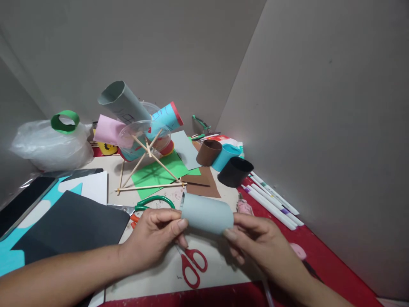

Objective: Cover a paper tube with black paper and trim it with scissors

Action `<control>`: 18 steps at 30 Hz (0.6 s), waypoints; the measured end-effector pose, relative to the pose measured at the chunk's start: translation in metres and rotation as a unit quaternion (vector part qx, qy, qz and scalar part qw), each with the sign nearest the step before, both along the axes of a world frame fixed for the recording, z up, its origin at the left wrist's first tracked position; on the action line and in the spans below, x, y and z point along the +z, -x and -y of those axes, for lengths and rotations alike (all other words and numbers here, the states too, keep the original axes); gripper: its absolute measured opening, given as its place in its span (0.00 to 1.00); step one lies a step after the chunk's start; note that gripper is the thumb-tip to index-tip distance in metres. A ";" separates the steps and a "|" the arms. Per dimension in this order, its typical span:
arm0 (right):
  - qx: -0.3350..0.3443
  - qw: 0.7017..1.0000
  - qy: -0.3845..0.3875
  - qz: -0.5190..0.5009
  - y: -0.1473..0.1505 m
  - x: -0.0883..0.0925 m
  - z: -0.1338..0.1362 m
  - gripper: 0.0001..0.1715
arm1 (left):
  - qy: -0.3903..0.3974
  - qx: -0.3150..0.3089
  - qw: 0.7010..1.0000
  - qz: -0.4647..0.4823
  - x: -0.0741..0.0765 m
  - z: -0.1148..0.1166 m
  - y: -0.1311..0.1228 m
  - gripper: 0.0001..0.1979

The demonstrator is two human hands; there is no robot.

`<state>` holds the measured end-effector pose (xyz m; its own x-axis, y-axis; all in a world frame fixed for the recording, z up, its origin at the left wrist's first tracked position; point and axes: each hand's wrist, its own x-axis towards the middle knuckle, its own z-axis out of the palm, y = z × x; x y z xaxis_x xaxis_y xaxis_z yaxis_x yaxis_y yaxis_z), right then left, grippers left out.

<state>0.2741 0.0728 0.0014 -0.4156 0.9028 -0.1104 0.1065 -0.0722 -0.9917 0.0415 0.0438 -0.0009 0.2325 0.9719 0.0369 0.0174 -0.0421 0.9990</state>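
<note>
A light grey-blue foam tube (207, 212) lies sideways in the air above the work board, held between both hands. My left hand (159, 232) pinches its left end, thumb in front. At the right end, my right hand (255, 238) grips the rim with thumb and fingers. Below the tube are red-handled scissors (194, 266), their blades partly hidden by my left hand. Green-handled scissors (155, 202) lie just behind that hand. Farther back stands a wheel-like model with a frame of wooden sticks (150, 186), clear plastic discs and several coloured tubes, including a large grey one (126, 102).
Brown (208, 152), blue (227, 156) and black (235, 172) rolled tubes stand at the right, beside several white markers (271, 207). Black sheets (73, 226) and a phone (27, 204) lie left. A green ring (65, 122) rests on a plastic bag (53, 145). Grey walls enclose the table.
</note>
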 end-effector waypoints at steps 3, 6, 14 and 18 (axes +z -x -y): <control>0.012 0.998 -0.047 0.035 0.001 -0.001 0.003 0.28 | 0.031 0.003 0.999 0.016 0.000 0.000 0.000 0.23; -0.005 0.999 -0.013 0.038 -0.003 -0.007 0.002 0.33 | 0.059 -0.019 0.997 0.048 -0.003 -0.002 -0.001 0.19; -0.022 0.998 0.050 0.015 -0.001 0.002 0.003 0.26 | 0.029 -0.020 0.999 0.019 -0.005 -0.001 0.000 0.21; -0.001 0.992 -0.103 0.078 0.004 0.002 0.005 0.26 | 0.088 -0.020 0.994 0.062 -0.002 -0.002 0.000 0.24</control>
